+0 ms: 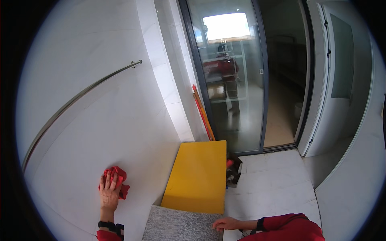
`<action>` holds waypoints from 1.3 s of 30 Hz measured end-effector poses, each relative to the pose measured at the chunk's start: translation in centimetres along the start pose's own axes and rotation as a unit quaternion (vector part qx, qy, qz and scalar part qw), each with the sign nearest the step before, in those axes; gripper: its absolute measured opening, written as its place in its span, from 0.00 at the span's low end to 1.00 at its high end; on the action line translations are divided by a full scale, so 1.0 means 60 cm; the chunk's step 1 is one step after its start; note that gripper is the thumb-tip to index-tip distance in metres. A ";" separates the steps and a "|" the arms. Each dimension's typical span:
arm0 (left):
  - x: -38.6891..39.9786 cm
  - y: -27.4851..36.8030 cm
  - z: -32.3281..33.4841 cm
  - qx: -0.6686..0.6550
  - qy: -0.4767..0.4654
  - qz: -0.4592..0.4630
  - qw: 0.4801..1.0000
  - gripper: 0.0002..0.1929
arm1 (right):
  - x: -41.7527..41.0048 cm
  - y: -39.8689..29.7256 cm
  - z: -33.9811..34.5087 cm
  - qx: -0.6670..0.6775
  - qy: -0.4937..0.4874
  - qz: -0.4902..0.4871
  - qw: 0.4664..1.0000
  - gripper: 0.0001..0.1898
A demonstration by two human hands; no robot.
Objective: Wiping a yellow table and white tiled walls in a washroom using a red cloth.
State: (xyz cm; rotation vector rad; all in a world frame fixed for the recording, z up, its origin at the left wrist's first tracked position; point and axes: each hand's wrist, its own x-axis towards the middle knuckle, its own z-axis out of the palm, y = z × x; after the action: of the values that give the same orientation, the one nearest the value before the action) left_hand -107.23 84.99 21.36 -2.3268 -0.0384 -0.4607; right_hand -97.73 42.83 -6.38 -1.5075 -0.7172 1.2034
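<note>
My left hand (109, 192) presses a crumpled red cloth (120, 176) flat against the white wall (120, 132), fingers spread over it. Part of the cloth hangs out past the hand on the right. Down at the lower right, my right hand (224, 223) is at the edge of a grey speckled surface (181, 224), with its fingers loosely bent and no object visible in them. Whether its fingertips touch that surface I cannot tell. Just beyond lies a yellow panel-like top (197, 174).
A metal rail (87, 93) runs along the wall. Red and orange poles (202, 116) lean in the corner beside a sliding glass door (235, 90). A dark box (234, 173) stands on the tiled floor (271, 177). At right is a white door (337, 69) with a frosted pane.
</note>
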 end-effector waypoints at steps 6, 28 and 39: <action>0.069 -0.118 -0.105 0.133 0.217 -0.245 0.936 0.23 | 0.034 0.001 -0.028 0.036 0.007 0.030 0.999 0.12; 0.352 -0.123 -0.019 0.153 0.160 -0.247 0.943 0.23 | 0.094 0.008 -0.267 -0.157 0.019 -0.227 0.961 0.12; 0.379 0.081 0.158 0.038 -0.081 0.041 0.995 0.16 | 0.054 -0.038 -0.323 -0.058 0.062 -0.053 0.995 0.11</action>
State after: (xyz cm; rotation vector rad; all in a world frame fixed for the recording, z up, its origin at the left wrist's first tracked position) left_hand -82.17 85.55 19.58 -2.2754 -0.0374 -0.2247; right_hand -78.20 39.63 -5.90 -1.6036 -0.7841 0.9946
